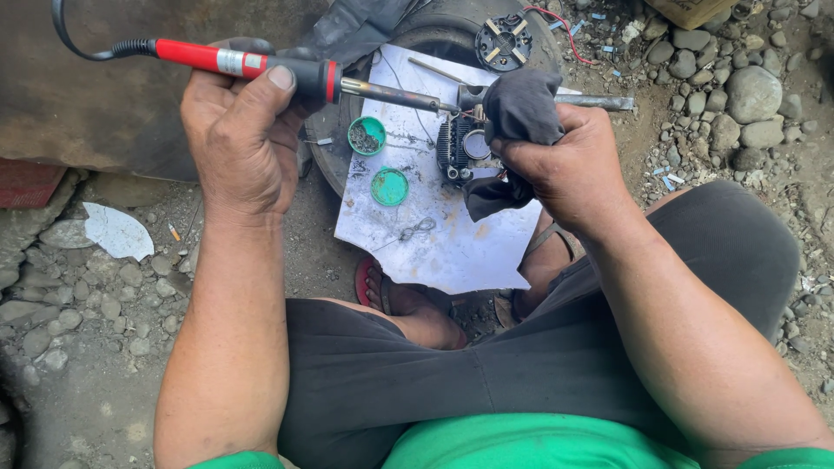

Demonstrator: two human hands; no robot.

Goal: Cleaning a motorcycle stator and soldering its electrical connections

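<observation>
Head view: white sheet [452, 243] laid over a tyre [434, 35], two green lids [389, 186] on it, gravel around. Left hand [243, 130] fisted round red-handled soldering iron [287, 71], tip at finned black part [460, 146]. Right hand [565, 169] pinches dark rag [521, 108] onto it.

shirt [521, 443]: green | shorts [486, 365]: dark grey | sandal [369, 282]: red strap | forearms bare

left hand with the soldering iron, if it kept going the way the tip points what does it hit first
Probably the dark cloth bunched in the right hand. The left hand aims the soldering iron rightward, its tip right at the cloth's edge above the black finned part. Depth is unclear.
</observation>
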